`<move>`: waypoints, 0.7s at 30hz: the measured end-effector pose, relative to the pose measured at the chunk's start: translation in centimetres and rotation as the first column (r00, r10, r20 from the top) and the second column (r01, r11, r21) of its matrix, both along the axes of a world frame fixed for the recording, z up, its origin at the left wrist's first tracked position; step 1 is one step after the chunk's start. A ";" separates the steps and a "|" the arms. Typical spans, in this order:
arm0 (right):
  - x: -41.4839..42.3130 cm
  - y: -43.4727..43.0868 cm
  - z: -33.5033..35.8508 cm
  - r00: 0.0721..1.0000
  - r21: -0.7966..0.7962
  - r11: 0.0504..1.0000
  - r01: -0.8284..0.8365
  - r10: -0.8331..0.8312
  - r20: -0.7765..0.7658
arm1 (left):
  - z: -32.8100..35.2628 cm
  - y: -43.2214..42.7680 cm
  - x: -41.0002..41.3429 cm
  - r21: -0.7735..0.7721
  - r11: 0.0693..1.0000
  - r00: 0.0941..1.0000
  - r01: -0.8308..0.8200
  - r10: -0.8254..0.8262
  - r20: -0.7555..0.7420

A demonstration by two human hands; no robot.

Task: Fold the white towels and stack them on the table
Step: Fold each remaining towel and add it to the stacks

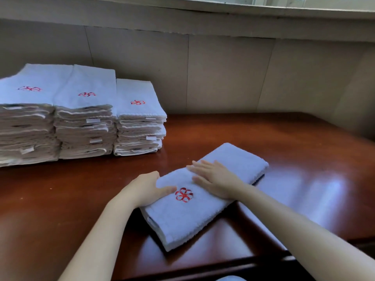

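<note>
Hands point(146, 189) point(215, 179) cover part of towel point(182, 220); leftmost stack point(24, 126) cropped.

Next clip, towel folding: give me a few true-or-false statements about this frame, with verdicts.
1. Three stacks of towels stand on the table. True.
2. The right hand lies flat on the folded towel. True.
3. The folded towel's emblem is blue. False: it is red.
4. The stacks stand at the table's right side. False: they stand at its left, near the wall.

Left hand point(146, 188), right hand point(215, 179) on towel point(182, 220)
</note>
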State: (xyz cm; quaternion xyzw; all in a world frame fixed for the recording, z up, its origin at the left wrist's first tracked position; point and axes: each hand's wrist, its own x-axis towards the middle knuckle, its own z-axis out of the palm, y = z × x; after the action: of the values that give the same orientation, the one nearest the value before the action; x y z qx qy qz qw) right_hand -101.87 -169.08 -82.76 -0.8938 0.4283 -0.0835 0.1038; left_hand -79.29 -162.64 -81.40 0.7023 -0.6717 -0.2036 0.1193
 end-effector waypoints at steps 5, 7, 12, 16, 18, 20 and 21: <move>-6.9 -3.2 0.1 0.930 -0.032 0.931 0.363 -0.364 -0.053 | 0.3 0.7 0.2 0.062 0.998 0.998 0.023 -0.019 -0.065; -9.1 -3.6 0.0 0.817 -0.022 0.819 0.574 -0.574 -0.063 | 0.4 1.0 0.0 0.066 0.998 0.997 0.022 -0.017 -0.074; -8.4 -1.1 -0.6 0.448 0.187 0.486 0.854 -0.869 0.211 | 1.1 1.6 0.5 0.124 0.992 0.950 -0.001 0.040 -0.309; -5.4 1.5 -0.5 0.279 0.345 0.458 0.819 -0.843 0.460 | 2.0 2.1 0.5 0.164 0.982 0.879 0.092 -0.003 -0.476; -3.8 1.8 0.0 0.169 0.531 0.493 0.690 -0.822 0.543 | 2.4 2.4 0.4 0.158 0.979 0.847 0.128 -0.025 -0.531; -2.4 1.7 0.7 0.092 0.688 0.533 0.492 -0.818 0.568 | 2.7 3.0 0.4 0.150 0.980 0.806 0.130 -0.016 -0.592; -1.9 1.8 1.0 0.101 0.723 0.562 0.402 -0.812 0.575 | 2.8 3.5 0.4 0.144 0.982 0.783 0.118 -0.003 -0.622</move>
State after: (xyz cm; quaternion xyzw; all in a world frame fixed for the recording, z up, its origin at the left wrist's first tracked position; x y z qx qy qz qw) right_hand -103.75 -167.29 -81.78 -0.3938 0.6481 -0.4831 0.4376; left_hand -78.85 -159.17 -78.55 0.5824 -0.5969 -0.4845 0.2641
